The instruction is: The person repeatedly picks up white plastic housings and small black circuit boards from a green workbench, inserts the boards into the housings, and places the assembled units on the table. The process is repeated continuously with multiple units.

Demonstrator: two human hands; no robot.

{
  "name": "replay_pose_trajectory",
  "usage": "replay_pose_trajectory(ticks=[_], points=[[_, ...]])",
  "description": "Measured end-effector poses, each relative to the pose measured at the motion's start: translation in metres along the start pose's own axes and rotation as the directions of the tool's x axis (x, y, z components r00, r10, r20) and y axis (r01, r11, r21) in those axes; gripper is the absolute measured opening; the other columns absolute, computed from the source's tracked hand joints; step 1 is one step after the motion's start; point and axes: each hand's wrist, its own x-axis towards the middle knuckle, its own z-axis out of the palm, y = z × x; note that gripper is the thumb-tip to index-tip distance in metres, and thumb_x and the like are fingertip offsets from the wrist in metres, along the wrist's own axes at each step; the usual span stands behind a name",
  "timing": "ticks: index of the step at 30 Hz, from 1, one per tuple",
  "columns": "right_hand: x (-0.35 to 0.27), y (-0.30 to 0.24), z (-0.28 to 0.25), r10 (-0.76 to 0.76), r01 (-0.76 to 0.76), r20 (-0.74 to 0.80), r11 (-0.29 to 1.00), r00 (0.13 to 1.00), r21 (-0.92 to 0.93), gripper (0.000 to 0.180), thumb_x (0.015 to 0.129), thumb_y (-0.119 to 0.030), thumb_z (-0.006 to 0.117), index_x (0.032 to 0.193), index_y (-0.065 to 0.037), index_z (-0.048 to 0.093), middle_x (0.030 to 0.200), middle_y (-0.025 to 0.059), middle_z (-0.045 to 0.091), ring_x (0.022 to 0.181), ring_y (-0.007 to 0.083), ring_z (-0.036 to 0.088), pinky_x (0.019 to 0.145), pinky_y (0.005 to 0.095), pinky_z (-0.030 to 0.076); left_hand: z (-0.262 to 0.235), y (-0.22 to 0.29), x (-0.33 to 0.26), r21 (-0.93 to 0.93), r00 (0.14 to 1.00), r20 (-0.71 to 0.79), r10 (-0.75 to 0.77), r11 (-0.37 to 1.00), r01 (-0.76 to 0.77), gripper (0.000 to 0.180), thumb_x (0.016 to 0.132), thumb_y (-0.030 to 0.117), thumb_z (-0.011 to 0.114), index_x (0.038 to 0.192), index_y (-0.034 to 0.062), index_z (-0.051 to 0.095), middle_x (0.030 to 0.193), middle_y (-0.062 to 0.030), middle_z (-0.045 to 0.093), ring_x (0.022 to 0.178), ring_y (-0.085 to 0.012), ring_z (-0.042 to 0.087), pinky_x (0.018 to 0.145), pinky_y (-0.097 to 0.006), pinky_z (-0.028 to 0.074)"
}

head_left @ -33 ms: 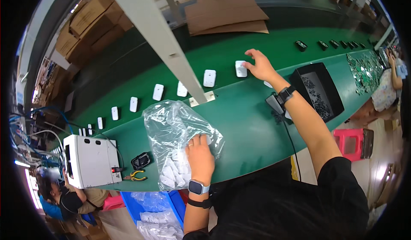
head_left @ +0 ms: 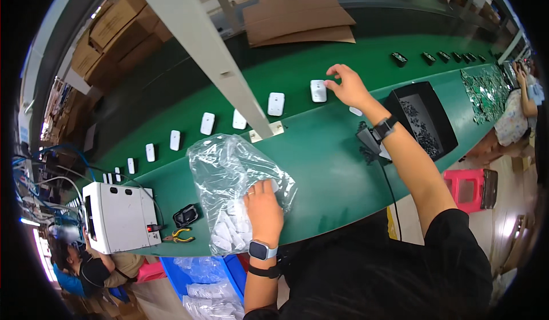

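My right hand (head_left: 347,88) is over the dark green belt, fingers apart, thumb side at the right edge of a white plastic case (head_left: 318,91). The case lies flat, with small holes in its face. My left hand (head_left: 264,208) rests on a clear plastic bag (head_left: 214,160), fingers stretched forward and lying flat. White plastic pieces (head_left: 229,231) fill the near end of the bag, and one pale piece shows beside the fingers. More white cases (head_left: 276,104) lie spaced in a row along the belt to the left.
A white metal post (head_left: 229,71) rises from the bench. To the right stand a black bin (head_left: 432,120) of small dark parts and a pile of green circuit boards (head_left: 486,94). A white machine (head_left: 120,217), pliers (head_left: 182,235) and a blue crate (head_left: 231,274) are left. Co-workers sit at both sides.
The white case now sits slightly farther left of my right hand, and its thumb has slipped from the case's face to its edge. The whole view has shifted a little.
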Motion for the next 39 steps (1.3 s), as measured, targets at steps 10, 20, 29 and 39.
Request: replay_pose_trajectory(ticks=[10, 20, 29, 39], points=[[-0.110, -0.007, -0.083, -0.102, 0.247, 0.387, 0.904, 0.917, -0.348, 0.005, 0.081, -0.008, 0.067, 0.082, -0.003, 0.069, 0.090, 0.0126, 0.067, 0.096, 0.0337, 0.065, 0.082, 0.0449, 0.055, 0.012, 0.010, 0.011, -0.116, 0.980, -0.195, -0.032, 0.993, 0.009, 0.033, 0.084, -0.006, 0.055, 0.116, -0.0028, 0.063, 0.110, -0.0204, 0.068, 0.103, -0.0419, 0.064, 0.090, -0.049, 0.050], [-0.125, 0.004, -0.068, -0.119, 0.376, 0.453, 0.758, 0.884, -0.534, 0.012, 0.083, -0.011, 0.064, 0.078, -0.002, 0.070, 0.087, 0.0138, 0.067, 0.089, 0.0320, 0.067, 0.076, 0.0433, 0.058, -0.014, 0.036, -0.024, -0.982, 0.967, -0.043, -0.250, 0.191, 0.006, 0.032, 0.099, -0.005, 0.056, 0.131, -0.0044, 0.050, 0.117, -0.0193, 0.070, 0.105, -0.0203, 0.070, 0.084, -0.035, 0.061], [-0.121, 0.009, -0.070, -0.119, 0.383, 0.468, 0.762, 0.875, -0.522, 0.011, 0.079, -0.009, 0.063, 0.078, -0.001, 0.069, 0.086, 0.0149, 0.067, 0.088, 0.0325, 0.067, 0.075, 0.0433, 0.058, -0.026, 0.052, -0.035, -0.986, 0.975, 0.160, -0.157, -0.073, 0.150, 0.054, 0.097, -0.010, 0.056, 0.147, -0.0015, 0.038, 0.117, -0.0183, 0.069, 0.101, -0.0205, 0.070, 0.087, -0.041, 0.063], [-0.147, -0.081, -0.098, -0.194, 0.130, 0.269, 0.962, 0.943, 0.239, 0.005, 0.076, -0.001, 0.071, 0.079, -0.003, 0.067, 0.079, 0.0071, 0.066, 0.069, 0.0199, 0.063, 0.064, 0.0309, 0.052, -0.037, 0.070, -0.034, -0.970, 0.977, 0.210, -0.019, -0.132, 0.206, 0.051, 0.093, -0.012, 0.063, 0.136, 0.0009, 0.038, 0.117, -0.0209, 0.070, 0.104, -0.0224, 0.071, 0.094, -0.034, 0.057]])
